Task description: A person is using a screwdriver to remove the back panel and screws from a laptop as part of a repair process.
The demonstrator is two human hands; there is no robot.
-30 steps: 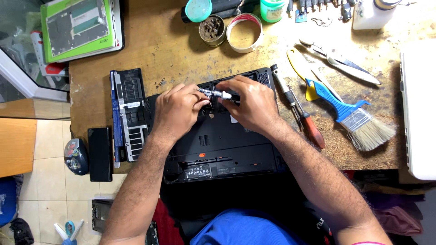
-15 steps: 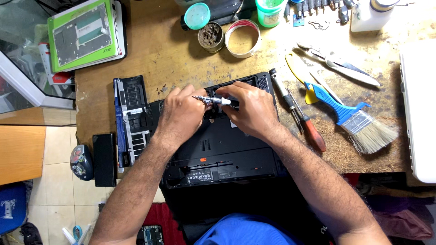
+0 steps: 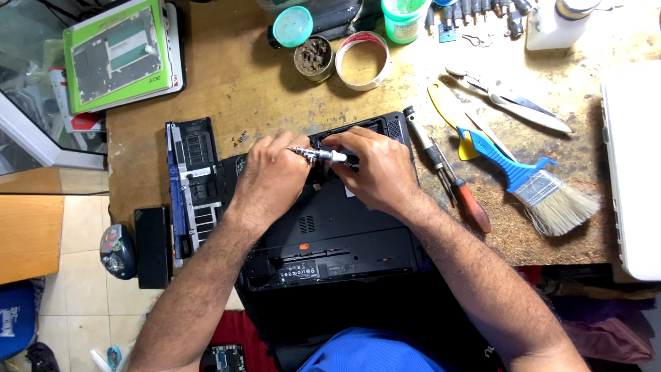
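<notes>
A black laptop base (image 3: 330,238) lies upside down on the worn wooden bench in the head view. My right hand (image 3: 375,169) grips a small silver precision screwdriver (image 3: 318,156), held nearly level with its tip pointing left over the laptop's far part. My left hand (image 3: 272,176) rests curled on the laptop's left side, its fingertips at the screwdriver's tip. What lies under the fingers is hidden. A removed black cover panel (image 3: 193,182) lies just left of the laptop.
A red-handled screwdriver (image 3: 451,172), blue-handled brush (image 3: 533,182), yellow pry tool (image 3: 451,117) and scissors (image 3: 509,100) lie to the right. Tape roll (image 3: 363,60), small tins and a green cup (image 3: 403,17) stand behind. A white device (image 3: 633,172) sits far right, a green-framed panel (image 3: 120,52) far left.
Both hands stay on the laptop with the small screwdriver between them. The view has shifted slightly; the screwdriver's tip now points a little further left.
</notes>
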